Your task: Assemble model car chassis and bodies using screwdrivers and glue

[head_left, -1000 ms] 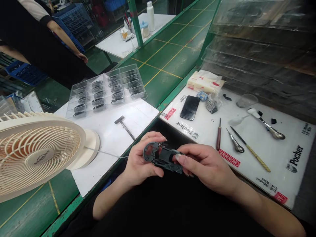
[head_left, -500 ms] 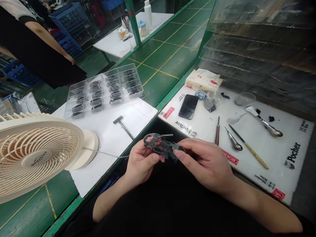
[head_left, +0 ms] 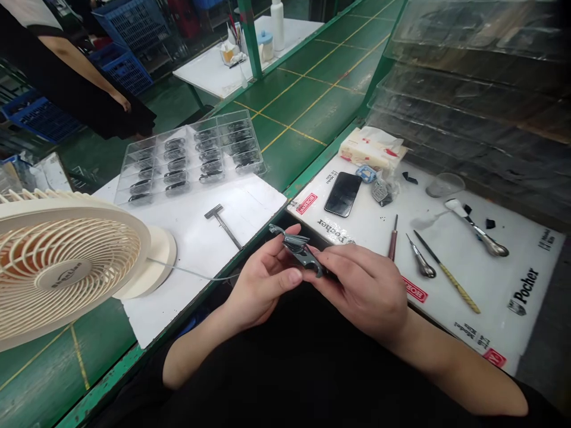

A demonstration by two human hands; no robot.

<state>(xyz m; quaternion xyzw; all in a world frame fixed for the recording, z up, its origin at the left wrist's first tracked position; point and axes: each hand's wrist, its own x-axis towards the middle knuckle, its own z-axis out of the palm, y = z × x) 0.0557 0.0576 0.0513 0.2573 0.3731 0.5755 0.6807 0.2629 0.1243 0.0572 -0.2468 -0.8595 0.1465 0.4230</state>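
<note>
A small dark grey moulded part (head_left: 296, 242), with curved edges and a glossy face, is held between both hands in front of my body. My left hand (head_left: 263, 282) is closed on its left side, thumb below and fingers behind. My right hand (head_left: 363, 288) pinches its right end with thumb and index finger. The fingers cover some of the part's edges. To the right of my right hand lie a dark-red-handled tool (head_left: 393, 239), a short silver-handled awl (head_left: 420, 257) and a file with a yellow handle (head_left: 446, 272).
A cream fan (head_left: 66, 273) stands at the left. A clear compartment tray (head_left: 191, 157) of dark parts and a metal T-shaped tool (head_left: 223, 224) lie on white sheeting. On the right board are a phone (head_left: 342, 194), a tissue pack (head_left: 372, 146) and a silver-handled brush (head_left: 477, 229). Another person (head_left: 71, 77) stands behind.
The part has been turned over between my hands, so its glossy outer side faces up instead of the open frame with a ring. Both hands stay on it.
</note>
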